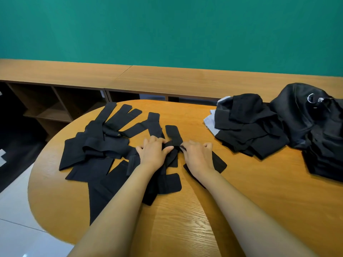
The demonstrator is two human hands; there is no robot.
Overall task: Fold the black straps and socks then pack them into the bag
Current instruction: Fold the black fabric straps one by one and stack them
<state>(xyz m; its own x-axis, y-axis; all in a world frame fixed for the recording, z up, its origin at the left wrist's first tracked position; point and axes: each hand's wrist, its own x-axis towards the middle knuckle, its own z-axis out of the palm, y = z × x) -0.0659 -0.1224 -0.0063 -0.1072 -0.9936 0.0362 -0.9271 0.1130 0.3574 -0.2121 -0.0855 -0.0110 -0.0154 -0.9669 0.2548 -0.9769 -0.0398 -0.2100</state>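
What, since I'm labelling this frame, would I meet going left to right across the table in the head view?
Loose black straps → left hand → right hand → folded black pile → black bag.

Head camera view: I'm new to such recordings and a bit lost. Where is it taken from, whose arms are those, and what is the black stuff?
No machine here: a person wears a camera on the head, so you look down along their own bare arms. The left hand and the right hand both pinch one black strap near the middle of a rounded wooden table. More black straps lie spread to the left. On the right sits a pile of dark folded cloth, probably the socks, with a black bag beyond it. Behind runs a wooden bench against a green wall.
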